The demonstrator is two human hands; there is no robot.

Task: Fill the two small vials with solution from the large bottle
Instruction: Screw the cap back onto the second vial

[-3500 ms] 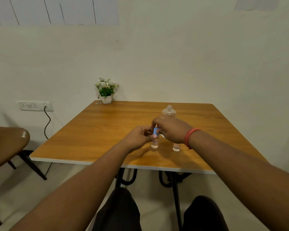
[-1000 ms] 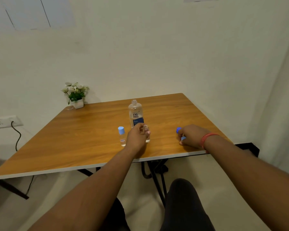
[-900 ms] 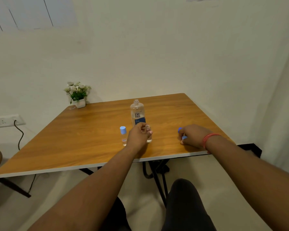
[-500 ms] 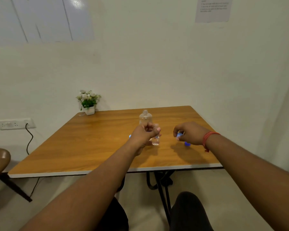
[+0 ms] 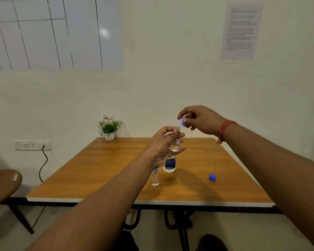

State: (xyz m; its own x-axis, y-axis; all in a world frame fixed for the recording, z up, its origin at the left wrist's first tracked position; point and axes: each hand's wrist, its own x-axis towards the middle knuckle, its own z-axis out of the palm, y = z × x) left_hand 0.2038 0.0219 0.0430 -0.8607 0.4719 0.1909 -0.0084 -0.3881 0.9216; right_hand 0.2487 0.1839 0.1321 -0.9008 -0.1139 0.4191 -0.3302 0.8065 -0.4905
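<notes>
My left hand holds a small clear vial upright in the air above the table, its mouth uncapped. My right hand pinches a small light-blue cap just above and to the right of the vial's mouth. The large bottle with a dark blue label stands on the wooden table, its upper part hidden behind my left hand. A second small vial stands in front of it, its top behind my wrist. A dark blue cap lies on the table to the right.
A small white pot of flowers sits at the table's far left corner. A brown chair stands to the left. A wall socket with a black cable is on the wall. My knees are below the table's near edge.
My left hand has lifted the vial off the table. My right hand has risen from the table with the light-blue cap, leaving the dark blue cap lying there. The view has tilted upward.
</notes>
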